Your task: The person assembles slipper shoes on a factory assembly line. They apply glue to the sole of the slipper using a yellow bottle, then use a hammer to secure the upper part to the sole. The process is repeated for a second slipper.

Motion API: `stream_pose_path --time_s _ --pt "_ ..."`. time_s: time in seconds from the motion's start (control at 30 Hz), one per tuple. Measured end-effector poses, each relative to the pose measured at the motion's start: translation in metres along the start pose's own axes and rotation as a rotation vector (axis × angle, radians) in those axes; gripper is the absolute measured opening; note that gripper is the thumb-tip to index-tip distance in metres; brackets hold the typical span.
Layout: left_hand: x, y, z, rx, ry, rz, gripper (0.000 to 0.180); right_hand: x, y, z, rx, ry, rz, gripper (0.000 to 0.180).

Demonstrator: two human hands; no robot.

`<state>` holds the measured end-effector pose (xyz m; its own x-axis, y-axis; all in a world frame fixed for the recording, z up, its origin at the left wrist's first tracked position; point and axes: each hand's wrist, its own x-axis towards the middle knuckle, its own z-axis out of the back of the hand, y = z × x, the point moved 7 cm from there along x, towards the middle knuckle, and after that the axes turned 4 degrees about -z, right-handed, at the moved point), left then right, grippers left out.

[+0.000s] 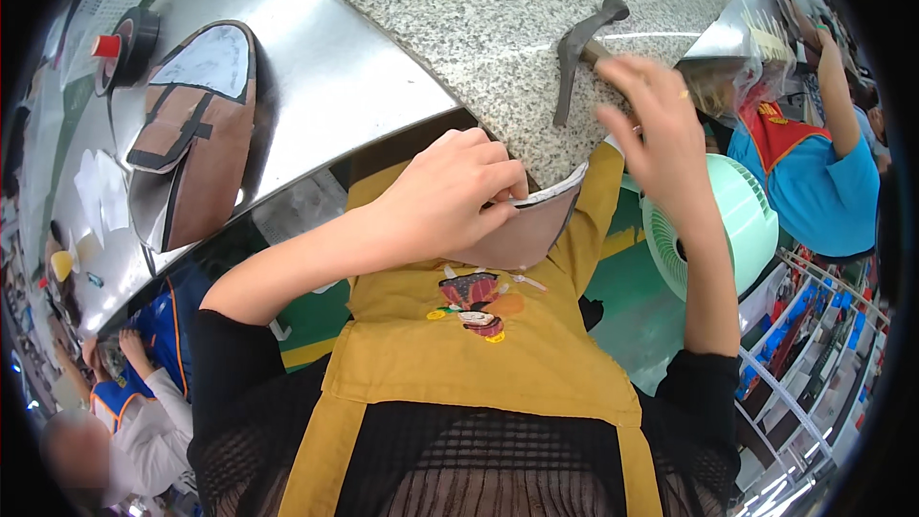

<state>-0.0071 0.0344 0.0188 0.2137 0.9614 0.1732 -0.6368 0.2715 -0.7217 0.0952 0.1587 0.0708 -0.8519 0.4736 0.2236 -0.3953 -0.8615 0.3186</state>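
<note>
On my lap, over the mustard apron (479,354), rests a brown sheet-like piece (522,237) with a white strip along its upper edge. My left hand (459,193) pinches that edge, fingers curled over it. A hammer (571,62) with a dark metal head lies on the speckled stone slab (459,14). My right hand (661,124), slightly blurred, is over its wooden handle, thumb and fingers apart. Most of the handle is hidden beneath that hand.
A brown bag-like article (206,148) with dark straps lies on the metal table (325,67), beside a black reel with a red centre (124,46). A pale green fan (718,220) stands at my right. Co-workers sit on both sides, one in a blue top (814,187).
</note>
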Motion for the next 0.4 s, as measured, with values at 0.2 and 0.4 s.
stream_pose_path --time_s 0.2,0.4 --pt "0.0 -0.011 0.001 -0.177 0.204 -0.096 0.01 -0.057 0.052 -0.04 0.379 0.5 -0.063 0.023" --pt "-0.004 0.011 -0.004 -0.171 0.607 -0.078 0.02 -0.07 0.047 -0.038 0.451 0.447 -0.077 0.022"
